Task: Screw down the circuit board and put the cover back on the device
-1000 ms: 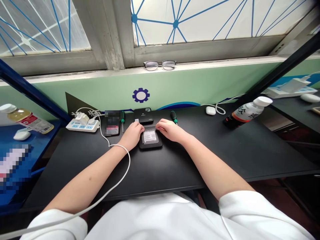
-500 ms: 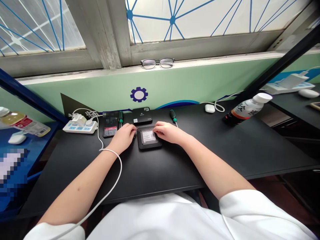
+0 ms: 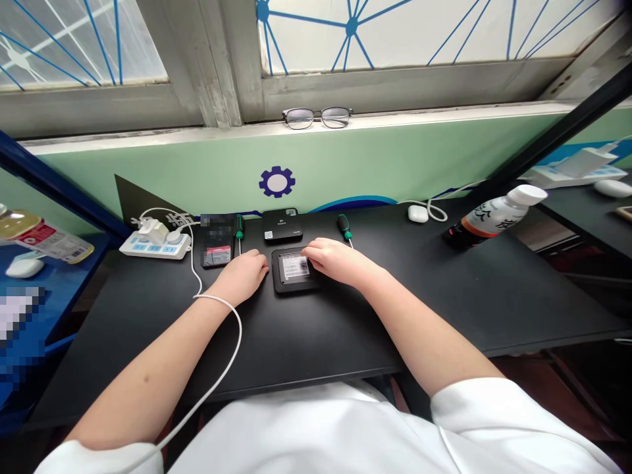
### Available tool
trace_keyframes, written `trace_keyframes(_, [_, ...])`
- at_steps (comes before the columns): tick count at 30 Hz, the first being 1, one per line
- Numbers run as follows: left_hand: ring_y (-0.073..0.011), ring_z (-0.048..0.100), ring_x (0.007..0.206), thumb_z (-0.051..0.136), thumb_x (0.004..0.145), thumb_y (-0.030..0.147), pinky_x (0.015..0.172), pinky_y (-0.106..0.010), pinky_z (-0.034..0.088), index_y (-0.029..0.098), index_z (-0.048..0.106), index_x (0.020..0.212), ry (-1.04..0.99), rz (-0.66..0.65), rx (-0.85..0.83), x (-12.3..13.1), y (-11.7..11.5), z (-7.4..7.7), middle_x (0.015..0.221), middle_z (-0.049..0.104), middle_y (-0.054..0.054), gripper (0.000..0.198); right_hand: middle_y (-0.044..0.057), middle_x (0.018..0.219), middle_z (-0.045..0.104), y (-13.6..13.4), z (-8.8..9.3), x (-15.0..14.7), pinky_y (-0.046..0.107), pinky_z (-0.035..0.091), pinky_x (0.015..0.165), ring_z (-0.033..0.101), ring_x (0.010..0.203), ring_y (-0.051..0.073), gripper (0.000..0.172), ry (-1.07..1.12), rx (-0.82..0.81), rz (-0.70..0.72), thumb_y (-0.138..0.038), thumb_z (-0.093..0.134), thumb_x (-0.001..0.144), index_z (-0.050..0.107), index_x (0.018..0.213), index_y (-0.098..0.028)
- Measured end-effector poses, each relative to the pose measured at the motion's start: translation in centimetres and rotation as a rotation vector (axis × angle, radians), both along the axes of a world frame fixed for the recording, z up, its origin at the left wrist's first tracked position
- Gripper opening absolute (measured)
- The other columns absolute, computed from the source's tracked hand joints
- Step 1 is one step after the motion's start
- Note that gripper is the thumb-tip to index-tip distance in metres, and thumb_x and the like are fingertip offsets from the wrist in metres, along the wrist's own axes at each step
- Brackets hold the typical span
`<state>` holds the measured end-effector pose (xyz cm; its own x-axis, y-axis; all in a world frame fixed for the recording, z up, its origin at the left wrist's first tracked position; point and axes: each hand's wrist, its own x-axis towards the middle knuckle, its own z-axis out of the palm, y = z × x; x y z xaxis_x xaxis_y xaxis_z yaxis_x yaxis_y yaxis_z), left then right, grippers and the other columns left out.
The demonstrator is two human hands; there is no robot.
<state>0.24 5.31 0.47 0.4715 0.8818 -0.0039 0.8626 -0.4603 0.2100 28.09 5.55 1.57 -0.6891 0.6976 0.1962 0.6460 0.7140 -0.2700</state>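
At centre of the black surface (image 3: 345, 329), the small black device (image 3: 294, 270) lies flat, label side up, just in front of a second black box (image 3: 282, 225). Left hand (image 3: 241, 276) rests loosely curled, gripping nothing, against the device's left edge; right hand (image 3: 336, 260) lies on its right edge with fingertips (image 3: 310, 253) at the label, holding nothing. Judgement: brace with the left hand so the casing does not slide, and keep the 2 green-handled screwdrivers (image 3: 239, 232) (image 3: 343, 228) within reach behind.
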Motion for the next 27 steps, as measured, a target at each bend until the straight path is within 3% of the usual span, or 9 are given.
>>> trace_keyframes(4, [-0.0230,0.068,0.084,0.052,0.101,0.021,0.078,-0.034,0.054,0.019,0.069,0.090,-0.122,0.008,0.005,0.5,-0.5,0.8,0.095,0.068,-0.007,0.021,0.010,0.098,0.073,0.0,-0.2,0.1,0.036,0.051,0.083,0.063,0.093,0.024,0.026,0.024,0.006,-0.001,-0.004,0.052,0.096,0.072,0.105,-0.020])
trace_keyframes(9, [-0.0200,0.067,0.083,0.054,0.100,0.026,0.081,-0.034,0.057,0.022,0.069,0.092,-0.368,-0.119,-0.097,1.1,-1.2,1.9,0.092,0.070,-0.004,0.018,0.010,0.097,0.074,0.6,-1.0,0.6,0.035,0.053,0.083,0.066,0.093,0.024,0.024,0.097,0.012,-0.005,-0.008,0.053,0.098,0.073,0.103,-0.020])
trace_keyframes(12, [-0.0194,0.067,0.084,0.055,0.100,0.026,0.081,-0.033,0.057,0.022,0.070,0.094,-0.354,-0.218,-0.145,1.3,-1.5,2.0,0.095,0.070,-0.004,0.017,0.010,0.100,0.076,0.8,-1.5,0.8,0.036,0.056,0.083,0.068,0.096,0.025,0.023,0.174,0.010,-0.018,-0.011,0.052,0.100,0.072,0.105,-0.020])
trace_keyframes(20, [-0.0186,0.066,0.084,0.053,0.105,0.025,0.077,-0.030,0.053,0.022,0.071,0.099,-0.252,-0.356,-0.082,1.0,-1.6,1.7,0.100,0.067,-0.004,0.019,0.010,0.098,0.077,0.8,-1.9,0.6,0.037,0.057,0.084,0.069,0.095,0.025,0.022,0.243,0.047,0.005,-0.014,0.051,0.101,0.072,0.102,-0.020])
trace_keyframes(27, [-0.0193,0.066,0.086,0.052,0.106,0.023,0.080,-0.030,0.053,0.022,0.070,0.100,-0.237,-0.370,-0.039,1.0,-1.5,1.4,0.099,0.066,-0.005,0.019,0.010,0.095,0.078,0.7,-1.6,0.6,0.038,0.055,0.080,0.066,0.091,0.026,0.023,0.176,0.051,0.025,-0.013,0.051,0.101,0.073,0.101,-0.020])
